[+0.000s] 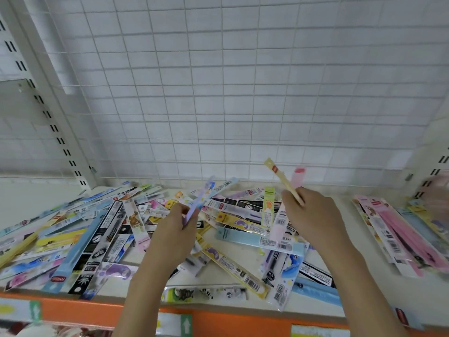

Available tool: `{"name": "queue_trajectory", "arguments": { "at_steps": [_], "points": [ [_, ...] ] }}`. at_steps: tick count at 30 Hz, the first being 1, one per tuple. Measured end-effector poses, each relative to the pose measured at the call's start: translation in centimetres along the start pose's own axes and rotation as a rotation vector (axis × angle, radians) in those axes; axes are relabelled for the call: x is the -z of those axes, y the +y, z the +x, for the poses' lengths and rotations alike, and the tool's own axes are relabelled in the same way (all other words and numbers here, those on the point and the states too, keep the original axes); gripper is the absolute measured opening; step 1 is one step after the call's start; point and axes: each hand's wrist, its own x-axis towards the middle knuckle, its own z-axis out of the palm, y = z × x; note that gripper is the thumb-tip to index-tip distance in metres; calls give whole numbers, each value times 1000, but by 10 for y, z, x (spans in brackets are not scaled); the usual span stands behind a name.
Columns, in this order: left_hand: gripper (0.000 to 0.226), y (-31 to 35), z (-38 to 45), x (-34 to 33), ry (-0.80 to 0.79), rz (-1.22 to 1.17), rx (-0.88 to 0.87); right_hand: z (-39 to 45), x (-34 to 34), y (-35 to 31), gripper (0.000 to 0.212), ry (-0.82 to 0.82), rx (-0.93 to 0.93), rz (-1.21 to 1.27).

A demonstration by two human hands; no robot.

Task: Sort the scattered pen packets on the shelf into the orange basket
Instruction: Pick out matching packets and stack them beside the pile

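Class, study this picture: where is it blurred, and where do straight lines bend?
Head view: motion blur smears the purple packet in the left hand and the far right edge; the wire grid bows from wide-angle distortion; lighting is soft and even, shadows faint.

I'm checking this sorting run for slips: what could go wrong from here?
The right hand pinches its yellow packet only near the low end, so it may slip out. The panda packet lies at the shelf edge and could be knocked off by an arm. No orange basket is in view.
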Motion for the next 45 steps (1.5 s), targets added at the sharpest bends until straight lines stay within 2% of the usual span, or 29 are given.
{"name": "queue_trajectory", "arguments": {
  "at_steps": [3, 5, 8, 12, 15, 18, 24, 27, 32, 35, 37, 39, 40, 43, 45],
  "points": [
    [42, 9, -1, -15, -64, 115, -8, -2, 4, 14, 26, 13, -47, -18],
    [40, 14, 0, -29, -132, 206, -14, -3, 6, 24, 20, -5, -81, -34],
    [31, 25, 1, -52, -217, 356, -80, -4, 10, 36, 28, -29, -110, -50],
    [54, 34, 7, -79, -352, 496, -148, -5, 14, 47, 21, -48, -146, -111],
    [58, 38, 8, -90, -409, 565, -151, -8, 17, 52, 22, -13, -129, -132],
    [47, 39, 9, -94, -379, 612, -165, -9, 18, 58, 35, 8, -128, -102],
    [5, 37, 10, -95, -274, 609, -180, -4, 19, 57, 37, -46, -130, -148],
    [12, 36, 12, -90, -247, 542, -154, 1, 14, 55, 36, -80, -123, -97],
    [24, 42, 14, -57, -209, 96, 0, 11, 3, 46, 15, -141, -50, -37],
    [21, 44, 11, -36, -154, -61, 52, 18, -5, 33, 9, -127, -10, -33],
    [19, 41, 11, -26, -85, -83, 50, 23, -12, 23, 17, -130, -17, -106],
    [32, 32, 11, -21, -4, 8, -7, 27, -21, 17, 31, -166, -25, -230],
    [32, 28, 12, -18, 15, 70, -33, 29, -26, 15, 37, -197, -30, -275],
    [7, 19, 12, -13, 4, 86, -48, 32, -41, 13, 48, -306, -54, -317],
    [24, 15, 13, -12, -9, 55, -54, 33, -47, 13, 44, -376, -64, -333]
  ]
}}
